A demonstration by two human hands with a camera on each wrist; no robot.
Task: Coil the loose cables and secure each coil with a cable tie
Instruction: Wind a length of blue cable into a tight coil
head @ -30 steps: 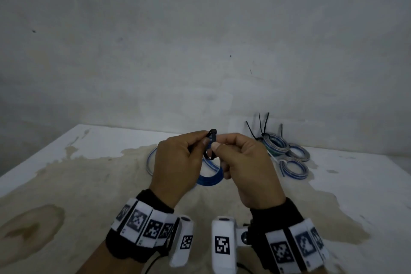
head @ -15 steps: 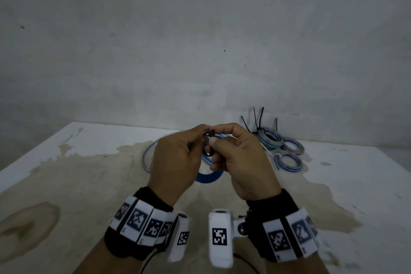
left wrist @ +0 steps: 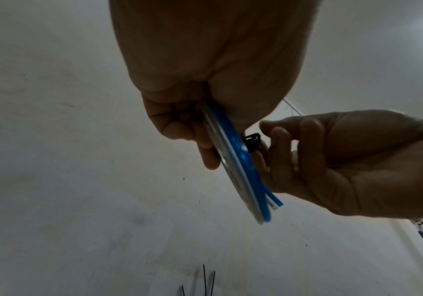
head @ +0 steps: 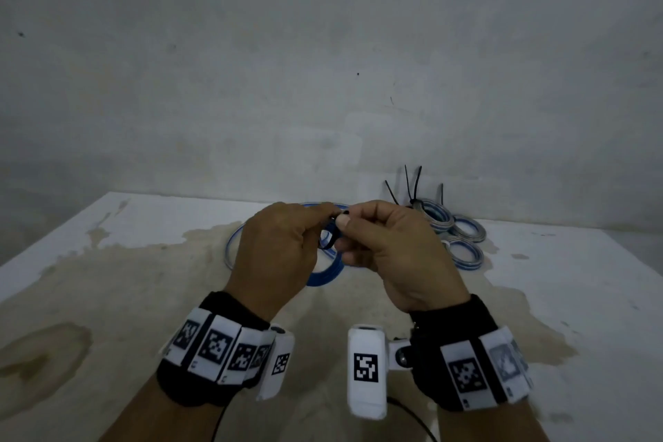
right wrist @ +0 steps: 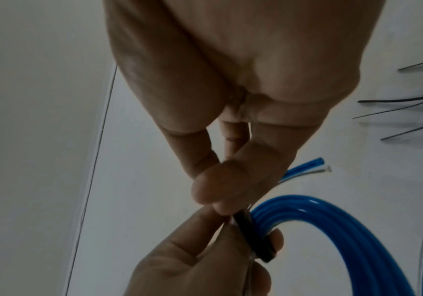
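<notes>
Hands have dropped a bit since a second ago — left hand [head: 276,255] pinches the blue coil [head: 323,276] above the tabletop [head: 107,280], right hand [head: 391,248] pinches the black tie [head: 332,239] looped round it. Looks mid-cinch. Finished coils [head: 462,237] sit at 2 o'clock.

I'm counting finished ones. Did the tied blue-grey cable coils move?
No. The tied blue-grey cable coils still lie beside the same small brown stain.
</notes>
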